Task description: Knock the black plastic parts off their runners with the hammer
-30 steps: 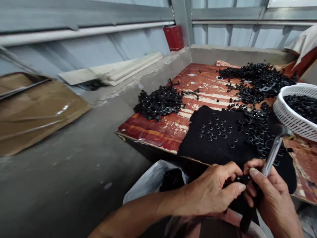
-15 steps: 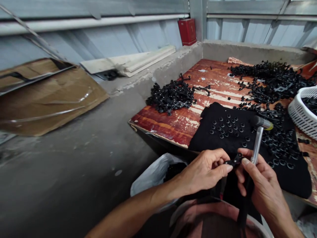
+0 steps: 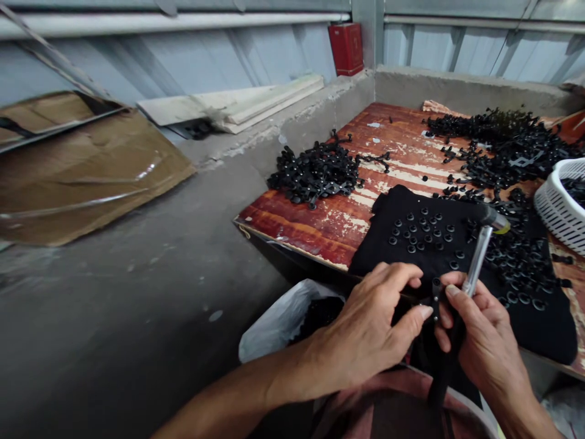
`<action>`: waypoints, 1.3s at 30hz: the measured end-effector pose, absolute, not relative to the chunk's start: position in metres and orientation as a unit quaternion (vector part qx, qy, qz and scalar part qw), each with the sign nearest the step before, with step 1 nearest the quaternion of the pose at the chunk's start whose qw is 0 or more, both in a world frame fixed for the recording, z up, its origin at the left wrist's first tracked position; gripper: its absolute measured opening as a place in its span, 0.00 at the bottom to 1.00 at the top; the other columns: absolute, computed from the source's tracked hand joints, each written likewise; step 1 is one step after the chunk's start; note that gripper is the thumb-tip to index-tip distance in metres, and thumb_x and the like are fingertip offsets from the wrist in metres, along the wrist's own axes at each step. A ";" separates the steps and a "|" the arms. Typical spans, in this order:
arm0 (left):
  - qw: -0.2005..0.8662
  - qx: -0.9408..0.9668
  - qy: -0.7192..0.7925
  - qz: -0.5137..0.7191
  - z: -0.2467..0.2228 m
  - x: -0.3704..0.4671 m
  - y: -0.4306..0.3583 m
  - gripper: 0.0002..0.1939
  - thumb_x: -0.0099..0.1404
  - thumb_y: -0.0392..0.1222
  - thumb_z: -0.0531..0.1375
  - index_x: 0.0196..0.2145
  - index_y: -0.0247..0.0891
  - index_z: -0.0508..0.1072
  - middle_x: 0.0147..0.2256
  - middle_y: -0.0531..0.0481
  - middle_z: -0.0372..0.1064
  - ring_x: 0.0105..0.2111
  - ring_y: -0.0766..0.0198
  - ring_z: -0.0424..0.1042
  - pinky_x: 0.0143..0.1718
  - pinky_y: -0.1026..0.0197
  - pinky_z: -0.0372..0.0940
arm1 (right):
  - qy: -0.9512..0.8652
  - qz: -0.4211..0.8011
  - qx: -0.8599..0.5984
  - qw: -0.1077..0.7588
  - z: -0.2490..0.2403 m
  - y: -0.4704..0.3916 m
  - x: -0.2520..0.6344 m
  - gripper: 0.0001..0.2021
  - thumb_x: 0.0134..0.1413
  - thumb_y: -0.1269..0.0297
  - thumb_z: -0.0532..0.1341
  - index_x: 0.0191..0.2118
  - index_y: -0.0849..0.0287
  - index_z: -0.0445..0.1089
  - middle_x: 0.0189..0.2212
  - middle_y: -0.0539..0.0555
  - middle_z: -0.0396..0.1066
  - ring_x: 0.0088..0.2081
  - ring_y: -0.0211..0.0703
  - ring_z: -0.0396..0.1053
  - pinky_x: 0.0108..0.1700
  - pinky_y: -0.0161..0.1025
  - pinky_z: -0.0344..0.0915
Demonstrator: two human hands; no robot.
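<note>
My right hand (image 3: 487, 332) is closed around a hammer (image 3: 478, 259), whose metal shaft tilts up from the dark handle. Its thumb and fingertips also pinch a small black jointed part (image 3: 436, 297), which hangs upright. Beside that part, my left hand (image 3: 365, 317) has its thumb and index finger spread apart. The left thumb tip is at the part's edge; whether it touches I cannot tell. Just beyond both hands lies a black cloth (image 3: 381, 256) with several small round black caps (image 3: 427, 229) spaced out on it. More black pieces (image 3: 521, 262) crowd the cloth's right side.
On the worn red-brown tabletop (image 3: 292, 228) sit a pile of black linked parts (image 3: 315, 174) at left and a larger heap (image 3: 507, 143) at the back right. A white basket (image 3: 560, 207) stands at right. An open white sack (image 3: 269, 329) is below the table edge.
My left fingers have opened away from the black part. The part has turned from lying slantwise between both hands to hanging upright in my right fingertips. The hammer is still held.
</note>
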State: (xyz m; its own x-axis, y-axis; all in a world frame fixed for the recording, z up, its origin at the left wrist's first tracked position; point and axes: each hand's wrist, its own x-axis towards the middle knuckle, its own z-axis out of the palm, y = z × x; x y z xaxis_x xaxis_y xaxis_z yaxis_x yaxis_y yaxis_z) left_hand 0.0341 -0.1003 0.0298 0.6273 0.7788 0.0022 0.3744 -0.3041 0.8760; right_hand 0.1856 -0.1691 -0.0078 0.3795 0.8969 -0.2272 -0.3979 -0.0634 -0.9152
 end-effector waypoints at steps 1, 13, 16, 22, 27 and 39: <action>0.467 0.753 0.382 0.264 0.027 0.031 -0.102 0.16 0.62 0.39 0.59 0.48 0.38 0.67 0.45 0.45 0.69 0.48 0.58 0.67 0.52 0.56 0.59 | -0.237 0.503 -0.524 0.646 -0.008 -0.169 0.185 0.11 0.53 0.57 0.68 0.38 0.56 0.70 0.16 0.42 0.62 0.12 0.31 0.58 0.13 0.28 0.57; 0.846 0.315 0.296 0.310 -0.017 0.041 -0.124 0.25 0.54 0.51 0.68 0.43 0.33 0.70 0.37 0.44 0.72 0.34 0.63 0.72 0.34 0.61 0.65 | -0.242 0.491 -0.487 0.681 0.003 -0.160 0.177 0.07 0.57 0.62 0.65 0.40 0.54 0.69 0.19 0.45 0.69 0.14 0.33 0.62 0.19 0.30 0.61; 0.821 0.316 0.327 0.345 -0.008 0.049 -0.116 0.22 0.53 0.49 0.70 0.39 0.33 0.70 0.30 0.49 0.71 0.27 0.69 0.70 0.29 0.65 0.63 | -0.244 0.499 -0.484 0.676 0.004 -0.159 0.168 0.07 0.58 0.62 0.64 0.41 0.55 0.68 0.20 0.46 0.70 0.15 0.33 0.62 0.19 0.31 0.62; 0.803 0.318 0.359 0.353 -0.004 0.049 -0.102 0.19 0.53 0.47 0.69 0.35 0.35 0.67 0.20 0.56 0.67 0.18 0.73 0.64 0.20 0.70 0.59 | -0.247 0.507 -0.489 0.665 0.000 -0.155 0.159 0.08 0.59 0.60 0.64 0.42 0.55 0.68 0.20 0.46 0.69 0.16 0.34 0.64 0.18 0.29 0.60; 0.789 0.326 0.396 0.339 -0.001 0.035 -0.079 0.19 0.51 0.43 0.69 0.35 0.37 0.64 0.20 0.58 0.65 0.16 0.72 0.63 0.14 0.71 0.58 | -0.254 0.504 -0.505 0.653 -0.009 -0.152 0.166 0.12 0.56 0.58 0.66 0.43 0.57 0.70 0.24 0.49 0.72 0.16 0.33 0.62 0.15 0.29 0.58; 0.719 0.386 0.502 0.287 0.016 0.025 -0.021 0.13 0.57 0.31 0.64 0.33 0.38 0.61 0.24 0.55 0.69 0.12 0.80 0.53 0.11 0.76 0.42 | -0.190 0.492 -0.547 0.651 -0.019 -0.175 0.181 0.14 0.49 0.59 0.71 0.41 0.55 0.72 0.29 0.51 0.73 0.19 0.36 0.64 0.15 0.32 0.62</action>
State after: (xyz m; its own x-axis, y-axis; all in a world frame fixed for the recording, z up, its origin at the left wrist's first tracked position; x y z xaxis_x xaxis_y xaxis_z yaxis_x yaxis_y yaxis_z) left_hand 0.0251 -0.0206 0.0165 0.3320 0.7996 -0.5004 -0.0244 0.5376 0.8428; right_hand 0.1814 -0.1746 -0.0189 0.4439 0.8475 -0.2911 -0.4327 -0.0817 -0.8978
